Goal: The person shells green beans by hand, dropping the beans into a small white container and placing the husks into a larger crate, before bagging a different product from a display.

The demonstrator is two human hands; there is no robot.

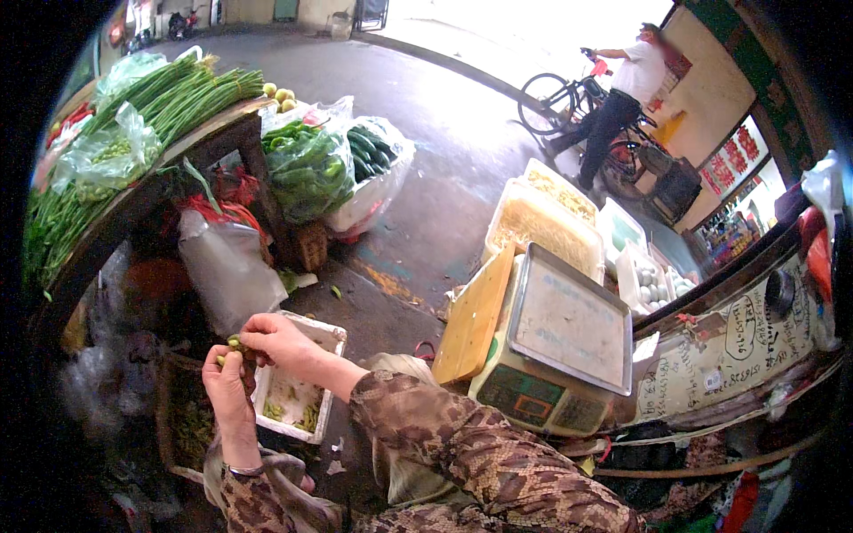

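Note:
My left hand (230, 386) pinches a small green bean pod (221, 360) between thumb and fingers. My right hand (280, 338) meets it from above, its fingertips closed on another bit of green pod (234, 342). Whether the two bits are one pod, I cannot tell. Both hands are over the left edge of a white foam box (293, 390). Small green pods or pieces (306, 418) lie at the box's near end. Beside it on the left, partly in shadow, a crate (190, 426) holds greenish contents that are hard to make out.
A scale with a metal pan (573, 320) stands right, beside a wooden board (476, 320). Behind are tubs of sprouts (546, 223) and eggs (650, 283). Long green stalks (180, 100) and bagged green peppers (306, 166) flank the left. A person (633, 86) is beside a bicycle (550, 103).

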